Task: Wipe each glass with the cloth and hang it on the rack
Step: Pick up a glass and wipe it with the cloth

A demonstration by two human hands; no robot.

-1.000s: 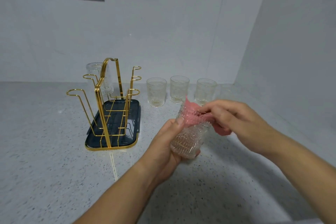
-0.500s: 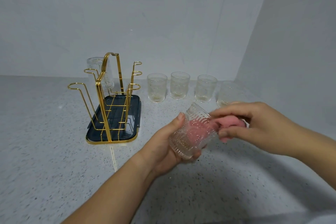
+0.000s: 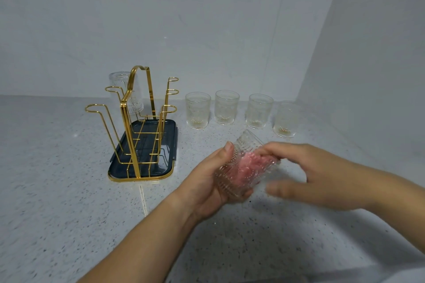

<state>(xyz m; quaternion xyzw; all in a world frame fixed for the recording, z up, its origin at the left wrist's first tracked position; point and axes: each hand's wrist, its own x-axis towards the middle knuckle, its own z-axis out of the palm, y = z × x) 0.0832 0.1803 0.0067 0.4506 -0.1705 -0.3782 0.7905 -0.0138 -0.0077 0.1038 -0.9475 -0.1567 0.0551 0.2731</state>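
The left hand [image 3: 207, 184] wraps its grip round the glass [image 3: 232, 181] above the worktop [image 3: 69, 213]. The right hand [image 3: 317, 174] pushes the cloth [image 3: 250, 165] inside; I cannot tell its grip. Hard rubbing could make the glass slip.

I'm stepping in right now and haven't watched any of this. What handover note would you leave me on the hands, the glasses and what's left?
Left hand grips a tilted glass above the counter.
Right hand has fingers in its mouth on the pink cloth; pinching or only pressing, the patterned glass hides it.
Done: one glass hangs upside down on the far-left peg of the rack.
Left: finish wiping this glass, hang it, then the row of four glasses standing right of the rack.
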